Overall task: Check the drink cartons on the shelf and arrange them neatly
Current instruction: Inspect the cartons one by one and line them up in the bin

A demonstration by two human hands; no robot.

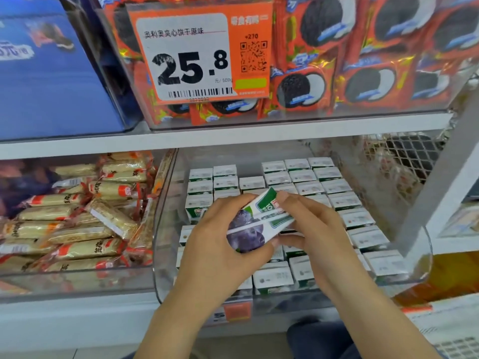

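Both hands hold one drink carton (255, 221) at the centre of the frame, lifted above the rows in a clear bin (166, 229). The carton is tilted, its top end pointing to the upper right. It is white with a green band and green label panel near the top end, a small red mark on the green, and a purple fruit picture across the lower end. A white edge runs lengthwise between two of its faces.

The left hand (215, 244) grips the lower, purple end, fingers curled over the upper side and thumb under it. The right hand (311, 229) pinches the green end, forefinger on top and thumb beneath.

The other cartons (303, 176) stand upright in rows in the bin, white tops up, green showing on the sides; the rows at the left centre look less even, with gaps.

At the left of the frame lie yellow snack packs (77, 229). In the upper half sit red cookie packs (375, 81) behind an orange price tag (199, 53) reading 25.8
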